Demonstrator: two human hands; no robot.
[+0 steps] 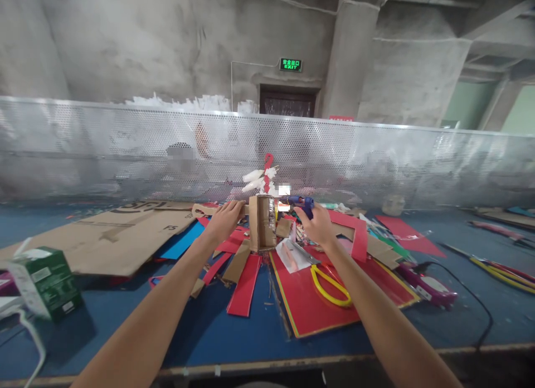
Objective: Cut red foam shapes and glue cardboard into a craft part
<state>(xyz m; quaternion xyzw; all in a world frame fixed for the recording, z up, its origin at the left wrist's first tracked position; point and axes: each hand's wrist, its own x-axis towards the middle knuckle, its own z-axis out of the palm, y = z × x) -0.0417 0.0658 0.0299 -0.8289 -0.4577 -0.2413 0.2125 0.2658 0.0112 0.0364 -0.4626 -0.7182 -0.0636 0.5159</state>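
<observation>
My left hand [224,219] has its fingers closed on a strip of cardboard that joins the left side of an upright cardboard box [262,223]. The box stands open-sided on the blue table [234,332], with a red and white paper figure [263,178] rising behind it. My right hand [320,223] grips a blue glue gun [301,203], its nozzle pointing left toward the top right of the box. Both forearms reach in from the near edge.
Yellow-handled scissors [330,285] lie on a red sheet [334,304]. A large flat cardboard sheet [112,237] lies to the left, a green carton [45,282] at the near left. A purple tool [426,285] with a black cord sits right. A perforated metal screen [376,159] backs the table.
</observation>
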